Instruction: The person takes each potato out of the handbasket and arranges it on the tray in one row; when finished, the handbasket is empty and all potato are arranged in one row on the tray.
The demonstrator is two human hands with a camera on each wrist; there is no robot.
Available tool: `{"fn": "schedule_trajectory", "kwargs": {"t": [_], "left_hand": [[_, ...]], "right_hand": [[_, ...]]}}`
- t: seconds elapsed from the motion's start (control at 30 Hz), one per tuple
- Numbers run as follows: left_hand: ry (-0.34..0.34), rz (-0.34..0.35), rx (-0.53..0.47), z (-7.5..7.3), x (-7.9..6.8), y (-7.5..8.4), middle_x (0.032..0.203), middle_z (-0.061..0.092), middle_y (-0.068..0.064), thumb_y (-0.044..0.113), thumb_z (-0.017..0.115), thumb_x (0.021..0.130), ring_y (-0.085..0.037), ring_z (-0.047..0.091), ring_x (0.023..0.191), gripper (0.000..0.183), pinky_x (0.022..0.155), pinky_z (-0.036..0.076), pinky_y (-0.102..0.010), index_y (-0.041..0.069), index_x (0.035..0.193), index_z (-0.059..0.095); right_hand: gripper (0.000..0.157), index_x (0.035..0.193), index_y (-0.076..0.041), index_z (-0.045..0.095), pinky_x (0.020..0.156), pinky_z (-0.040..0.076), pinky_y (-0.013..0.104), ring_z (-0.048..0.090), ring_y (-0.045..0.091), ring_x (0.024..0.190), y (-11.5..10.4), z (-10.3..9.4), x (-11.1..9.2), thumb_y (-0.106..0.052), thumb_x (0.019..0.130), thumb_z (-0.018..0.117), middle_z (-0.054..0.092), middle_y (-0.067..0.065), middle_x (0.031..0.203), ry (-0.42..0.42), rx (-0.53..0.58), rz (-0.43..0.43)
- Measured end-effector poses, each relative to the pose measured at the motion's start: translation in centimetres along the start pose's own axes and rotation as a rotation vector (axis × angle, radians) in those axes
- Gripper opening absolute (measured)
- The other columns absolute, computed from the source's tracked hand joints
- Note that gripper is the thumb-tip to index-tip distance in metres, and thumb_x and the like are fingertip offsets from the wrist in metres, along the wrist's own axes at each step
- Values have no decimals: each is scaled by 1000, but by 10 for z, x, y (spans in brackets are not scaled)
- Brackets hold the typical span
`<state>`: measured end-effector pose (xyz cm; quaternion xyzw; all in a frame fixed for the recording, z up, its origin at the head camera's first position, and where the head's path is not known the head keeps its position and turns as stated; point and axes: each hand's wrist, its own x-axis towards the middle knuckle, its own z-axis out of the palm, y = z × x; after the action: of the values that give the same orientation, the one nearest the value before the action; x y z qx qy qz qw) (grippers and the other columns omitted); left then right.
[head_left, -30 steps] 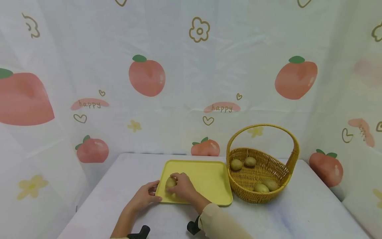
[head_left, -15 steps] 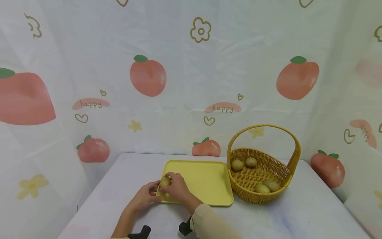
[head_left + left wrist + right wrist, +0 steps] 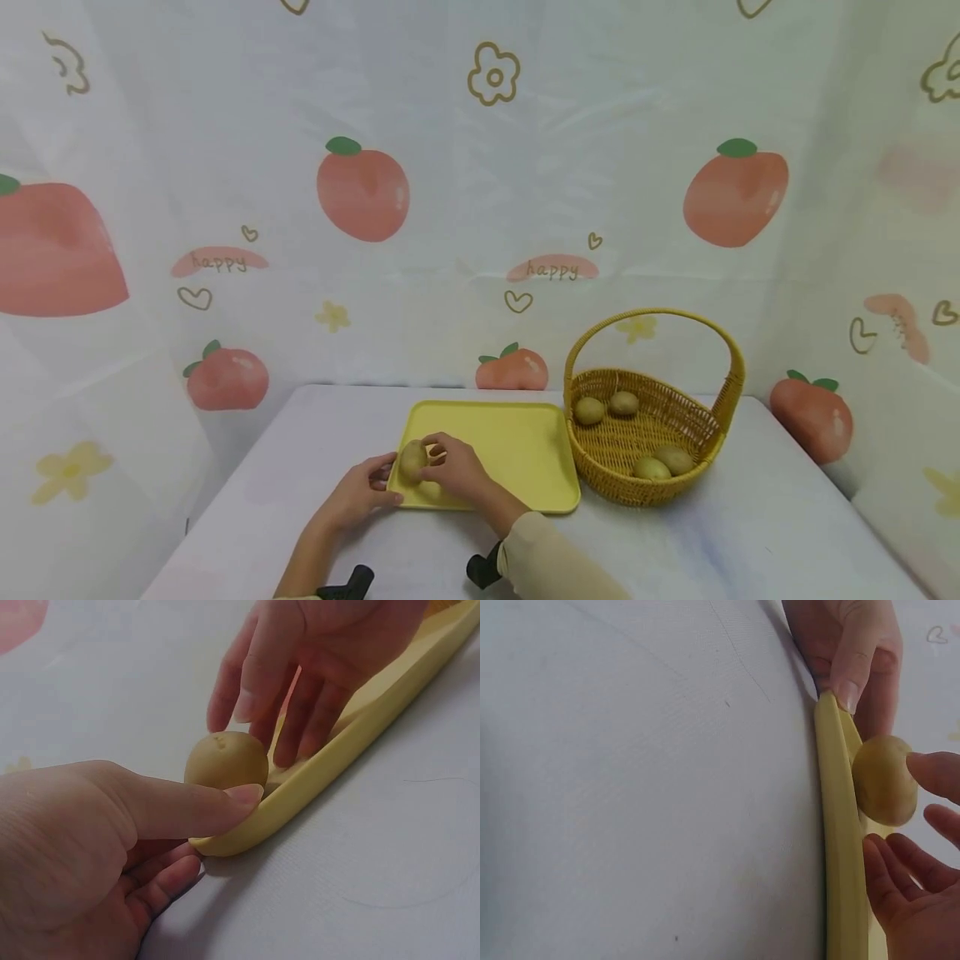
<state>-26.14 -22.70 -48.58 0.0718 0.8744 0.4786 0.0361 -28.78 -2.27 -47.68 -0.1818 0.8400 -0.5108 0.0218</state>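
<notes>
A potato (image 3: 412, 462) sits at the left end of a yellow tray (image 3: 510, 450), by its near left corner. My left hand (image 3: 352, 497) grips that corner, its thumb (image 3: 238, 801) over the rim and its fingers underneath. To the right of the potato is my right hand (image 3: 459, 471), with fingers spread and loosely bent. In the right wrist view one fingertip (image 3: 922, 766) overlaps the potato's side while the other fingers stand apart from it. Seen from the left wrist, the right hand's fingers hang above and behind the potato (image 3: 225, 759).
A wicker basket (image 3: 626, 493) with a tall arched handle (image 3: 651, 312) stands against the tray's right side. Several potatoes lie in it, two at the back left and two at the front right. The white tabletop (image 3: 675, 550) meets a fruit-printed curtain (image 3: 450, 317) behind.
The right hand has carried the potato left to the tray's end, then loosened its fingers and drawn back slightly right. The left hand has stayed on the tray corner.
</notes>
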Motion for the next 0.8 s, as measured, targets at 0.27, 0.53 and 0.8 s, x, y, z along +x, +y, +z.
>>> {"fn": "schedule_trajectory", "kwargs": {"t": [0.27,0.53,0.8], "left_hand": [[-2,11,-4,0,0,-1,114,64,-16,5,84,71,-27,63,97,76,84,53,-40,-9,136,48],[14,-1,7,0,0,2,115,64,-17,5,85,70,-26,63,97,77,86,52,-41,-8,136,48],[29,-1,1,1,1,0,115,64,-17,3,85,68,-25,63,96,77,85,52,-41,-8,136,49]], "right_hand": [[40,119,-6,63,77,54,38,65,26,93,-6,-10,-7,-15,82,76,66,13,104,-43,-4,0],[40,123,-7,62,74,54,35,65,26,96,-14,-52,-16,-16,86,73,61,16,120,-80,-76,-54],[36,123,-8,62,73,55,33,65,24,98,-20,-118,-38,-16,89,70,61,10,123,-133,-133,-126]]}}
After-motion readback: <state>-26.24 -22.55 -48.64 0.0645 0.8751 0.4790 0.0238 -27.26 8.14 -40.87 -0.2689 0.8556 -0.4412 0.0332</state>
